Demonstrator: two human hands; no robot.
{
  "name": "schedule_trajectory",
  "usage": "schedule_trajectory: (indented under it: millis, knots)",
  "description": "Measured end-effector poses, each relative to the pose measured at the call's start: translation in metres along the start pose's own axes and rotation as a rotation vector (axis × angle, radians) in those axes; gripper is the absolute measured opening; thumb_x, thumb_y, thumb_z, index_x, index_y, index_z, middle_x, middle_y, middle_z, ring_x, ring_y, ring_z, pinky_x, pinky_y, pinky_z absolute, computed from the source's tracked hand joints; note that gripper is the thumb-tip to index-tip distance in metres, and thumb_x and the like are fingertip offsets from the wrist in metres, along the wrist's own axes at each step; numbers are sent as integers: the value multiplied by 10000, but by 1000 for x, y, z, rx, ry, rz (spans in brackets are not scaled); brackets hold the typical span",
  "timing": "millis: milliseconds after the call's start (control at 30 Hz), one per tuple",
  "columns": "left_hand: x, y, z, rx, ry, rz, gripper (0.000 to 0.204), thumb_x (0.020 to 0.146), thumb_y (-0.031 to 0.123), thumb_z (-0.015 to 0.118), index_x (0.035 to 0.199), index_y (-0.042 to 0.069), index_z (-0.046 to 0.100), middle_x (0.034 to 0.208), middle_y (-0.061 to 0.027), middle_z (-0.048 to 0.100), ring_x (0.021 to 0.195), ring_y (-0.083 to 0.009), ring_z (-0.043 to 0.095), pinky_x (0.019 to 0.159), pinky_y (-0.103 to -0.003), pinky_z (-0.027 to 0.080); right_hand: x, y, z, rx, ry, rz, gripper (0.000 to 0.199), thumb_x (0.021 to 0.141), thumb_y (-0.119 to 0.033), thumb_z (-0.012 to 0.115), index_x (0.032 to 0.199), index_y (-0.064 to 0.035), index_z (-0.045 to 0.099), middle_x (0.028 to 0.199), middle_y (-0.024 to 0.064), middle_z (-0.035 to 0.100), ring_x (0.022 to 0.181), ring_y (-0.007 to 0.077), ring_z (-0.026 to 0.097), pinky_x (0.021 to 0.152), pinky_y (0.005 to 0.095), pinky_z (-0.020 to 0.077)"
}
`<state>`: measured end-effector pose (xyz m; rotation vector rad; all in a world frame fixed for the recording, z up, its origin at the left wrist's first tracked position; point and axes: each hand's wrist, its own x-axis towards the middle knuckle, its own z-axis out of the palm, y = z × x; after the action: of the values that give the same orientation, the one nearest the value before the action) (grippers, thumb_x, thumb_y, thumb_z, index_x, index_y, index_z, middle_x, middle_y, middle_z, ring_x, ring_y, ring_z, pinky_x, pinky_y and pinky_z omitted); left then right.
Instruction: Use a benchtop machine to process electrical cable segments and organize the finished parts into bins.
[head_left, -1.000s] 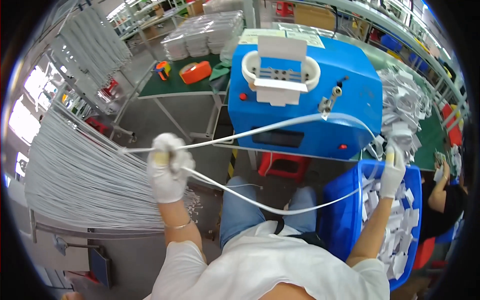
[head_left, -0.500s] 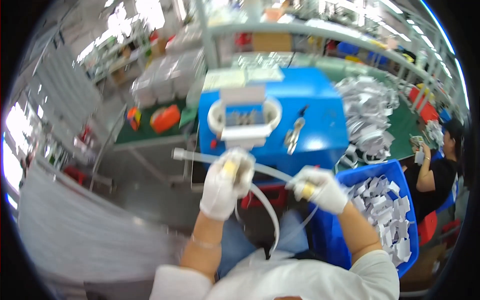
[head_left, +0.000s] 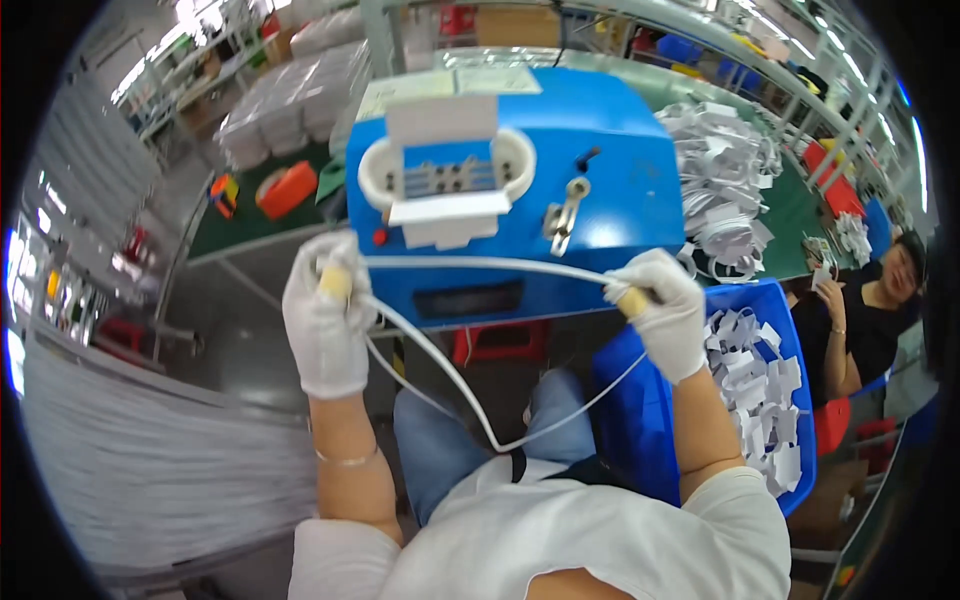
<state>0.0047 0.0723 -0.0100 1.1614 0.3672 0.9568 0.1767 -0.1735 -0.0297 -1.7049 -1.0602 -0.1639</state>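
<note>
My left hand (head_left: 328,325), in a white glove with a tan patch at the thumb, is closed around a white cable (head_left: 490,264). The cable runs across to my right hand (head_left: 668,318), likewise gloved and closed on it. Between the hands the upper stretch is nearly straight, bowed slightly upward. Below, another white length loops down toward my lap and comes back up thinner to the right hand. What lies inside each fist is hidden. Just beyond the hands stands a blue machine (head_left: 610,130) with a white oval fixture (head_left: 378,183) and a metal lever (head_left: 568,217).
At my right is a blue bin (head_left: 797,350) full of folded white pieces. Coiled white cables (head_left: 725,190) lie heaped on the green table behind it. An orange tape dispenser (head_left: 288,190) sits at the left. A co-worker (head_left: 870,320) is at the far right.
My hands have moved apart, the left one leftward, stretching the cable between them. The view has shifted, and the free cable end that stuck out left no longer shows.
</note>
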Motion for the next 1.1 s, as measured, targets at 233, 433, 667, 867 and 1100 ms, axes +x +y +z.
schedule_trajectory:
  millis: [233, 433, 667, 867, 1100]
  knots:
    - [24, 9, -19, -1, -98, -57, 149, 909, 168, 602, 941, 24, 584, 674, -13, 557, 438, -8, 368, 388, -147, 248, 9, -3, 11, 76, 25, 0, 43, 805, 40, 649, 838, 20, 629, 794, 33, 554, 720, 82, 511, 629, 199, 404]
    - [38, -5, -14, 115, -134, 17, 156, 913, 180, 600, 945, 28, 587, 697, -34, 614, 459, -5, 422, 410, -130, 295, 5, -5, 3, 12, 73, -5, 34, 808, 18, 654, 834, 15, 633, 795, 9, 536, 705, 59, 464, 619, 190, 362]
    - [43, -11, -8, 242, -41, -6, 241, 885, 263, 652, 931, 35, 588, 709, -22, 622, 550, -32, 531, 440, -143, 360, 14, 5, -7, -19, 43, 76, 43, 836, -28, 647, 849, 13, 640, 797, -7, 550, 708, 45, 467, 624, 180, 360]
    - [37, -23, 7, 421, 41, 218, 221, 886, 212, 649, 940, 17, 560, 784, -43, 614, 652, -68, 596, 526, -176, 455, 29, 10, -28, -131, 109, 83, 53, 845, -53, 645, 855, -1, 653, 761, -26, 566, 696, 35, 480, 619, 179, 380]
    - [35, -36, -2, 392, 19, 455, 224, 890, 153, 638, 1031, -3, 564, 845, -68, 632, 740, -93, 608, 622, -215, 492, 100, 49, -44, -336, 12, -65, 154, 832, -165, 672, 890, -22, 686, 783, 8, 639, 750, 68, 550, 694, 224, 447]
